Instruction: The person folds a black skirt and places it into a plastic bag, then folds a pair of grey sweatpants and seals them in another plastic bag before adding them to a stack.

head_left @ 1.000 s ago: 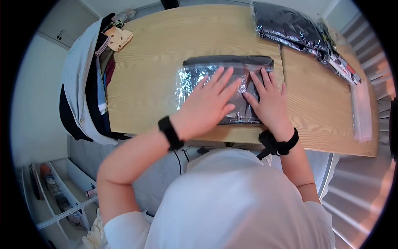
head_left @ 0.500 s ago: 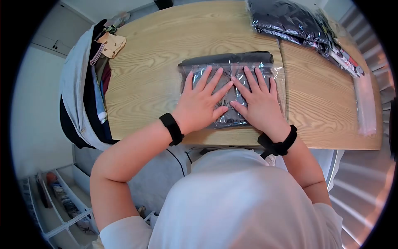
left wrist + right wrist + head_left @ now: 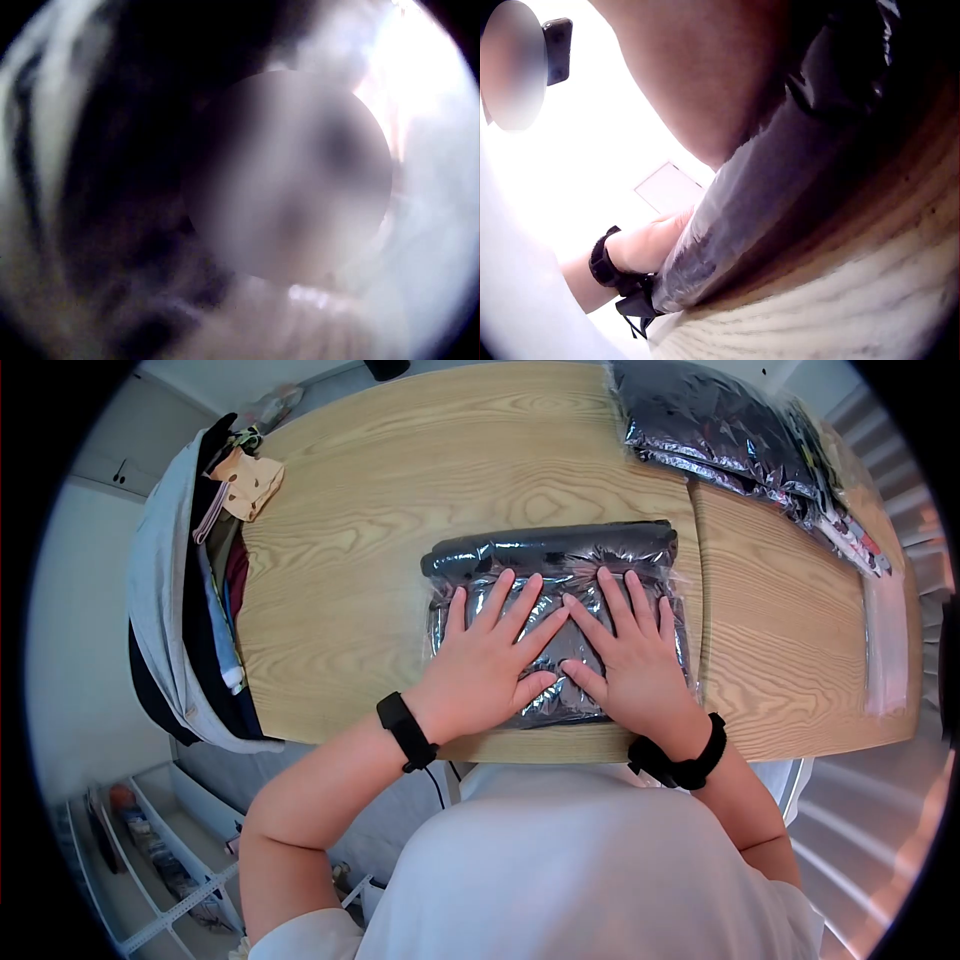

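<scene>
A dark folded garment in a clear plastic bag (image 3: 555,550) lies on the table close to its near edge, with a thick dark roll along its far side. My left hand (image 3: 470,672) rests palm down on the left half, fingers spread. Beside it my right hand (image 3: 642,672) lies flat on the right half, fingers also spread. Their index fingertips almost meet over the middle, with both thumbs pointing inward. Low in the right wrist view, the bag's plastic side (image 3: 739,199) shows beneath a hand. The left wrist view is dark and blurred.
At the back right sits a pile of bagged dark clothes (image 3: 720,435), with flat clear plastic bags (image 3: 886,645) near the right edge. Loose clothes, including a grey garment (image 3: 165,590), hang over the table's left end. A seam (image 3: 703,600) crosses the wooden table (image 3: 340,600).
My left hand has shifted left across the bag, and both hands have spread flat. The far roll looks thicker and shinier. Bag and table sit lower in the head view.
</scene>
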Demonstrator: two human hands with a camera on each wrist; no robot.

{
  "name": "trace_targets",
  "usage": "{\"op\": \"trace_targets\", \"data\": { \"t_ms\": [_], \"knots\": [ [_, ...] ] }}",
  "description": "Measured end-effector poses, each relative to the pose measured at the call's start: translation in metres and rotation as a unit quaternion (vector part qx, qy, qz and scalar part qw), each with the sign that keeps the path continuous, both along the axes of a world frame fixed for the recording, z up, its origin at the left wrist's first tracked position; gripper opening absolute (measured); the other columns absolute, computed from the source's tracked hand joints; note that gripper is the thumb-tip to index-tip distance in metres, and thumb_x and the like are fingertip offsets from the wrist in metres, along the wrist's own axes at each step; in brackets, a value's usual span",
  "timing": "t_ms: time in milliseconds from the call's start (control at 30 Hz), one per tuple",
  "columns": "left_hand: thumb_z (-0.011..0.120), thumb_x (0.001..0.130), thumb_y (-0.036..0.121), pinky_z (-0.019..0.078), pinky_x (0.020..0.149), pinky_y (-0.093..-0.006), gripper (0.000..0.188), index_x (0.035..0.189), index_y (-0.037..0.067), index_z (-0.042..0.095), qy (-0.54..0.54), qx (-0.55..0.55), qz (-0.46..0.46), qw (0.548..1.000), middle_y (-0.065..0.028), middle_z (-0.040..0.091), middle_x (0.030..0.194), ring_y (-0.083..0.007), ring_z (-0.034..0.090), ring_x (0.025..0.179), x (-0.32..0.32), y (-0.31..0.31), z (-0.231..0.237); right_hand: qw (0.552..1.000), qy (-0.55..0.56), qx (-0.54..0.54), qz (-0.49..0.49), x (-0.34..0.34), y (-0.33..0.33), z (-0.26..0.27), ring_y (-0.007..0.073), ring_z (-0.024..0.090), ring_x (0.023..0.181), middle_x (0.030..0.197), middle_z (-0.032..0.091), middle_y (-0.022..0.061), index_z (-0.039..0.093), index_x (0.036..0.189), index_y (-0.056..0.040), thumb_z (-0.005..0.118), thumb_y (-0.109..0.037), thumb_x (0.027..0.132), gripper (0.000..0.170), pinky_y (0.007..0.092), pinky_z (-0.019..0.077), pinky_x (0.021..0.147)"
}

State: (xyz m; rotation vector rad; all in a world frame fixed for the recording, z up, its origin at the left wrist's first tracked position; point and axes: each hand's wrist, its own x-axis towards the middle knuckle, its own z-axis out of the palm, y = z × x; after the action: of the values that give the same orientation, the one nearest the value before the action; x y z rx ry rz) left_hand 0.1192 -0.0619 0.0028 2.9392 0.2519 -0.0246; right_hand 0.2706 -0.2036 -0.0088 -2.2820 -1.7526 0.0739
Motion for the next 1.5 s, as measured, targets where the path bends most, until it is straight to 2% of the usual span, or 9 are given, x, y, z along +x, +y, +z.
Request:
{"op": "trace_targets", "data": {
  "t_ms": [267, 400, 500, 533, 633, 767, 1033, 1467, 1500],
  "knots": [
    [0.048, 0.09, 0.044, 0.0172, 0.101, -0.0667, 0.062, 0.142, 0.016, 0.03, -0.012, 0.006, -0.013, 1.0, -0.0183, 0.017, 0.15, -0.0422, 0.013, 0.137, -0.004, 0.003, -0.01, 0.999, -0.018, 0.027, 0.008, -0.001, -0.005, -0.001, 0.0347, 0.026, 0.134, 0.145, 0.03, 0.0143, 0.045, 0.134, -0.0226, 0.056, -0.048, 0.083, 0.058, 0.0587, 0.0223, 0.103],
    [0.045, 0.091, 0.043, 0.0128, 0.104, -0.0646, 0.062, 0.143, 0.015, 0.028, 0.011, -0.022, -0.002, 1.0, -0.0166, 0.014, 0.151, -0.0398, 0.009, 0.139, -0.004, 0.005, -0.009, 0.993, -0.105, 0.035, -0.044, -0.022, -0.005, 0.013, 0.0305, 0.028, 0.134, 0.143, 0.033, 0.014, 0.044, 0.134, -0.0178, 0.055, -0.046, 0.085, 0.058, 0.0569, 0.0231, 0.103],
    [0.044, 0.092, 0.037, 0.0084, 0.106, -0.0616, 0.059, 0.143, 0.014, 0.028, 0.004, -0.132, 0.015, 0.991, -0.0142, 0.013, 0.152, -0.0367, 0.008, 0.14, -0.003, 0.015, -0.012, 0.998, -0.043, 0.041, -0.023, -0.039, -0.01, -0.002, 0.0296, 0.03, 0.133, 0.143, 0.035, 0.0141, 0.047, 0.132, -0.0164, 0.052, -0.044, 0.087, 0.053, 0.0555, 0.0217, 0.105],
    [0.044, 0.092, 0.037, 0.0084, 0.106, -0.0616, 0.059, 0.143, 0.014, 0.028, 0.002, -0.128, 0.016, 0.992, -0.0142, 0.013, 0.152, -0.0367, 0.008, 0.14, -0.007, 0.014, -0.004, 0.998, -0.044, 0.045, -0.022, -0.04, -0.01, -0.003, 0.0296, 0.03, 0.133, 0.143, 0.035, 0.0141, 0.047, 0.132, -0.0164, 0.052, -0.044, 0.087, 0.053, 0.0555, 0.0217, 0.105],
    [0.045, 0.092, 0.04, 0.0132, 0.108, -0.0572, 0.059, 0.142, 0.013, 0.03, -0.028, 0.031, -0.024, 0.999, -0.0156, 0.016, 0.151, -0.0374, 0.011, 0.139, -0.014, 0.011, 0.022, 0.997, -0.066, 0.03, -0.025, -0.034, -0.007, 0.0, 0.0318, 0.028, 0.134, 0.144, 0.034, 0.0142, 0.048, 0.132, -0.0189, 0.052, -0.048, 0.086, 0.055, 0.056, 0.0192, 0.106],
    [0.046, 0.09, 0.047, 0.0171, 0.106, -0.059, 0.063, 0.142, 0.014, 0.031, -0.025, 0.05, -0.037, 0.998, -0.0203, 0.021, 0.148, -0.04, 0.02, 0.136, -0.024, 0.0, 0.009, 0.997, -0.06, 0.028, -0.033, -0.021, -0.002, 0.003, 0.0349, 0.021, 0.137, 0.146, 0.028, 0.0152, 0.046, 0.135, -0.0208, 0.055, -0.057, 0.08, 0.067, 0.0573, 0.0161, 0.107],
    [0.055, 0.086, 0.044, 0.0162, 0.104, -0.0627, 0.066, 0.141, 0.017, 0.033, 0.013, -0.025, -0.006, 1.0, -0.0208, 0.019, 0.148, -0.0413, 0.015, 0.137, -0.018, 0.003, -0.002, 1.0, 0.011, 0.0, -0.027, -0.013, 0.003, -0.003, 0.0393, 0.019, 0.136, 0.146, 0.027, 0.0165, 0.047, 0.133, -0.0209, 0.061, -0.055, 0.076, 0.068, 0.0637, 0.0178, 0.102],
    [0.057, 0.084, 0.042, 0.0149, 0.103, -0.0644, 0.067, 0.141, 0.016, 0.033, 0.008, -0.052, -0.007, 0.999, -0.0197, 0.018, 0.149, -0.0416, 0.013, 0.137, -0.017, 0.005, -0.005, 0.999, 0.029, 0.004, -0.016, -0.009, 0.003, -0.004, 0.0407, 0.02, 0.135, 0.147, 0.025, 0.016, 0.046, 0.134, -0.0206, 0.066, -0.052, 0.074, 0.071, 0.0644, 0.0191, 0.101],
    [0.056, 0.085, 0.041, 0.0132, 0.103, -0.0643, 0.066, 0.141, 0.016, 0.033, 0.002, -0.057, -0.007, 0.998, -0.0193, 0.017, 0.149, -0.0413, 0.012, 0.138, -0.016, 0.005, -0.006, 0.998, 0.057, -0.003, -0.013, -0.008, 0.001, -0.002, 0.0412, 0.017, 0.136, 0.148, 0.023, 0.0155, 0.046, 0.134, -0.0199, 0.067, -0.046, 0.075, 0.068, 0.0635, 0.0173, 0.103]
  ]
}}
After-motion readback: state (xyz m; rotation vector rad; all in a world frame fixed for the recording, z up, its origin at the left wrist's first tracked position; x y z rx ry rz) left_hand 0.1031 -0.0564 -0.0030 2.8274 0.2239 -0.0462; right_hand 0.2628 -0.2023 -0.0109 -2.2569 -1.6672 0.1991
